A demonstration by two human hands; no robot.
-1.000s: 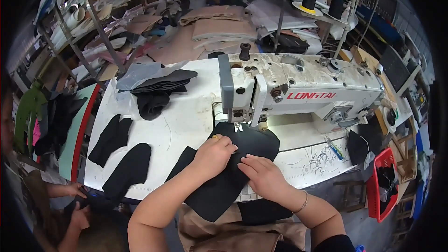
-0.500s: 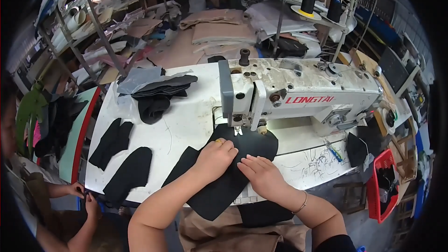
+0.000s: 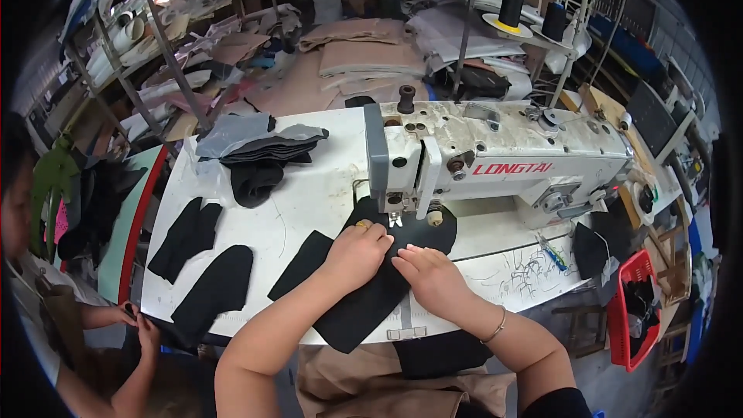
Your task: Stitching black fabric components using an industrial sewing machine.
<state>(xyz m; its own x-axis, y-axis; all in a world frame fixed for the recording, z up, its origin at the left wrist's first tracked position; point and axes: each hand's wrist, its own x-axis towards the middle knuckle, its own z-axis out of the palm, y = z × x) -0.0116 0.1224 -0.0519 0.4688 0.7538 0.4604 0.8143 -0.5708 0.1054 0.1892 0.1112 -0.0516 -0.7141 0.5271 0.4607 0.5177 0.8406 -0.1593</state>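
under the needle of the white sewing machine (image 3: 495, 166), both hands press flat on black fabric.
from the head view: left hand (image 3: 357, 251), ring on one finger, lies spread and palm down on the black fabric piece (image 3: 364, 302); right hand (image 3: 430, 279) lies flat just beside it, fingers toward the presser foot. more black cut pieces (image 3: 209, 290) lie on the white table (image 3: 309, 193) to the left, and another person's hands (image 3: 139, 325) are at the table's corner.

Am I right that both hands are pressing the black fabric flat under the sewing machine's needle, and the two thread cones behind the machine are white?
Not quite. In the head view the left hand and right hand do press the black fabric flat at the sewing machine, but the two thread cones behind it are black, not white.
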